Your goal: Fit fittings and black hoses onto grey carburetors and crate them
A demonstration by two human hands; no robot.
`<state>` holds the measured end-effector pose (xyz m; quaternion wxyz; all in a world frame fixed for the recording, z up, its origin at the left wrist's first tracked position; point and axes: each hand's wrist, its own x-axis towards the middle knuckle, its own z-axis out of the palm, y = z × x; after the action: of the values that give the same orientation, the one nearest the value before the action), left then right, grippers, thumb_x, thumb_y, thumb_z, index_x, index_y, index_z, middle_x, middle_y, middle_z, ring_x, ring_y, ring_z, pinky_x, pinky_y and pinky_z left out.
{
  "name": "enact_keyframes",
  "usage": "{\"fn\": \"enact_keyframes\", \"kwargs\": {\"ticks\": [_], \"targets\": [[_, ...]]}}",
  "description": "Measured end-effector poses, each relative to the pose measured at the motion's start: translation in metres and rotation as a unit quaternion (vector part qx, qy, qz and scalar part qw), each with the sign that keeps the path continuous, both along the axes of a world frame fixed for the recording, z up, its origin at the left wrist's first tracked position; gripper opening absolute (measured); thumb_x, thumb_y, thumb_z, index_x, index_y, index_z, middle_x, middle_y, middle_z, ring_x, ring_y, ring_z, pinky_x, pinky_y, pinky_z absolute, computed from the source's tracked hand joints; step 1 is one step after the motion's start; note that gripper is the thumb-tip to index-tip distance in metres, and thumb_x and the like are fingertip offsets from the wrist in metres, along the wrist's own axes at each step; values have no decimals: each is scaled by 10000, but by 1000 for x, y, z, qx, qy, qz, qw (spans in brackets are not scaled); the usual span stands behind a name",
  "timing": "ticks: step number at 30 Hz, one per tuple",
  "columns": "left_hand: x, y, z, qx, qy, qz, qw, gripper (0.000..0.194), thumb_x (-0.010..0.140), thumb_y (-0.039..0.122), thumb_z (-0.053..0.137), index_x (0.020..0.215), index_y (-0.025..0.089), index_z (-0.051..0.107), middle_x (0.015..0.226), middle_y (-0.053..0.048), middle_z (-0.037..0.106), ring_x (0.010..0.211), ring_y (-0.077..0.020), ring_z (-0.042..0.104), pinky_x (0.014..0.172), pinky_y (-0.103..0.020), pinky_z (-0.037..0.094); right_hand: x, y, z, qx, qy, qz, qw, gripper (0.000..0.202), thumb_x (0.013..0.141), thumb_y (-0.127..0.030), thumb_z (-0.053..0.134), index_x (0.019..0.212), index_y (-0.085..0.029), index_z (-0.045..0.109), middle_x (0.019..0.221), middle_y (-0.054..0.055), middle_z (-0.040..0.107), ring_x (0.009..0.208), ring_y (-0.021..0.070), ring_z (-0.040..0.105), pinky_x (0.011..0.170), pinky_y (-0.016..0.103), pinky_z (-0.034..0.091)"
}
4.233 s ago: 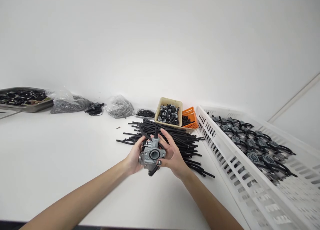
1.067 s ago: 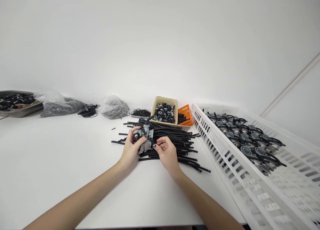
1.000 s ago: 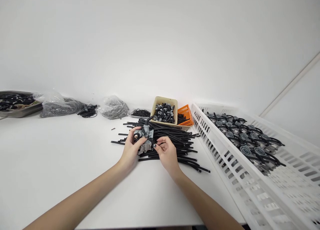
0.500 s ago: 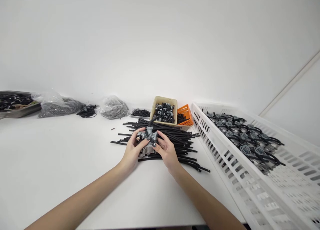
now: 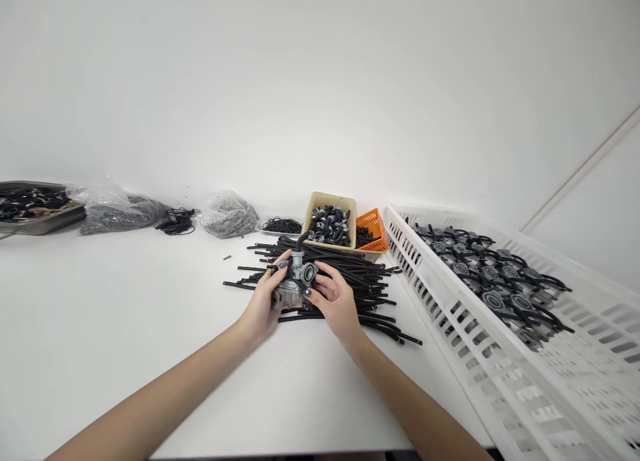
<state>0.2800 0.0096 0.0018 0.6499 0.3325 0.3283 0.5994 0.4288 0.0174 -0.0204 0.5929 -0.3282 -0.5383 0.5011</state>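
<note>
A grey metal carburetor (image 5: 291, 293) with a round flange opening and a black cap and tube on top is held upright between both hands. My left hand (image 5: 264, 303) grips its left side, thumb across the front. My right hand (image 5: 336, 302) has its fingers and thumb at the right side, beside the flange. Behind and beneath lies a pile of black rubber hoses (image 5: 370, 281). The carburetor's rear and some fingertips are hidden.
At right stands a white slotted crate (image 5: 460, 321) with several carburetors (image 5: 493, 301). Behind the hoses are a cream bin (image 5: 355, 224) and an orange basket (image 5: 379, 232). Plastic bags (image 5: 229, 214), black rings (image 5: 281, 225) and a metal tray (image 5: 55, 222) line the wall.
The carburetor has been turned in my hands, so its round flange opening now faces the camera toward the right. My left thumb has shifted up and left; the surroundings moved only slightly in view.
</note>
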Motion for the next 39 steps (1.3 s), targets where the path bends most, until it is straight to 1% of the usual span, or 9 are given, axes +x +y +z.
{"fn": "enact_keyframes", "kwargs": {"ticks": [5, 10, 14, 19, 25, 27, 31, 34, 39], "targets": [[-2, 4, -1, -23, -45, -7, 999, 445, 830, 283, 659, 1272, 234, 634, 939, -39, 738, 672, -155, 677, 517, -214, 540, -1, -7, 0, 22, -66, -53, 996, 534, 678, -274, 803, 1174, -196, 621, 1000, 69, 774, 989, 240, 716, 993, 430, 537], [-2, 9, -5, -60, -85, 5, 995, 360, 853, 266, 612, 1201, 195, 676, 929, -41, 760, 695, -172, 699, 566, -248, 563, 0, -12, 4, 72, -107, -74, 989, 441, 741, -275, 771, 1156, -199, 643, 935, 52, 775, 927, 224, 724, 938, 392, 561], [-2, 7, -5, -71, -109, -4, 992, 389, 863, 268, 589, 1227, 151, 661, 969, -59, 766, 787, -180, 716, 688, -255, 578, 4, -15, 8, 120, -110, -94, 982, 236, 877, -276, 636, 1090, -202, 706, 989, 68, 777, 944, 214, 735, 902, 350, 582], [0, 1, -1, -67, -107, -78, 989, 480, 893, 312, 529, 1330, 124, 597, 982, -110, 768, 788, -241, 731, 697, -341, 592, 8, -19, 9, 160, -111, -121, 973, 204, 888, -227, 589, 992, -198, 762, 977, 77, 776, 865, 218, 740, 740, 322, 627], [0, 1, 0, -64, -99, -88, 989, 518, 864, 372, 568, 1324, 137, 601, 954, -106, 771, 754, -250, 730, 692, -367, 587, 9, -23, 15, 179, -150, -136, 963, 200, 889, -219, 580, 982, -219, 758, 979, 66, 769, 873, 225, 728, 819, 357, 604], [0, 2, -2, -56, -91, -73, 992, 515, 838, 375, 602, 1298, 143, 619, 971, -97, 768, 793, -245, 727, 713, -348, 580, 9, -23, 16, 173, -155, -141, 962, 200, 897, -233, 572, 1002, -221, 741, 985, 64, 765, 879, 227, 726, 824, 357, 596], [1, 4, -5, -39, -73, 2, 997, 448, 800, 343, 651, 1208, 160, 656, 1022, -71, 755, 904, -230, 710, 748, -292, 560, 10, -19, 14, 141, -174, -154, 962, 247, 928, -267, 544, 1144, -221, 653, 893, 44, 754, 861, 211, 716, 863, 362, 567], [2, 4, -4, -17, -55, 31, 998, 405, 778, 353, 676, 1140, 171, 675, 1042, -60, 745, 954, -239, 693, 772, -291, 552, 10, -14, 8, 116, -175, -120, 970, 355, 909, -304, 593, 1252, -210, 578, 1049, 74, 733, 957, 208, 692, 904, 355, 549], [0, 4, -4, 73, 1, 83, 994, 403, 755, 400, 728, 1088, 182, 669, 1089, -52, 713, 1003, -243, 660, 821, -282, 522, 4, -13, -1, 115, -188, 13, 975, 740, 842, -307, 696, 1484, -243, 335, 1303, 103, 644, 1100, 231, 657, 977, 390, 520]]}}
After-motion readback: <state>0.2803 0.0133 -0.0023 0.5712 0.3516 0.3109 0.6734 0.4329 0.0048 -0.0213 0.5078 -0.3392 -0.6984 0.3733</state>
